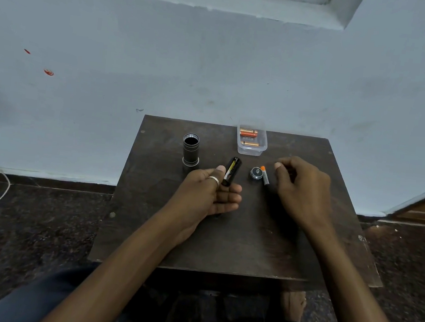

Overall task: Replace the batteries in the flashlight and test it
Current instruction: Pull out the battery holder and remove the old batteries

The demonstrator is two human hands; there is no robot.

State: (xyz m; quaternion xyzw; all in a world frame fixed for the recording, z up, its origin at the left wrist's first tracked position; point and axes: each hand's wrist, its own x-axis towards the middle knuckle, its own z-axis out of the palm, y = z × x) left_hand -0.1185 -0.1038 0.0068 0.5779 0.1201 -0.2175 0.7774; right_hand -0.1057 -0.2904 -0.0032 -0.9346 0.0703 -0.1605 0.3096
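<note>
Head view: battery holder (231, 174) label's yellow-white print is, perhaps, too blurred to read.

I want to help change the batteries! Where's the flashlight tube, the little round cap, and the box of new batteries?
Flashlight tube (190, 150), head view, on its dark side wall.
Cap (255, 172), head view, on its round top.
Box (250, 151), head view, on its clear front wall.

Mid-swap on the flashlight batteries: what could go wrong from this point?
1. The used orange-tipped grey battery lies loose beside the round tail cap; it could roll or get mixed with fresh ones in the clear plastic tub.
2. The black battery holder rests lightly in the left hand and might slip.
3. The open flashlight body stands upright, easily knocked over.
</note>
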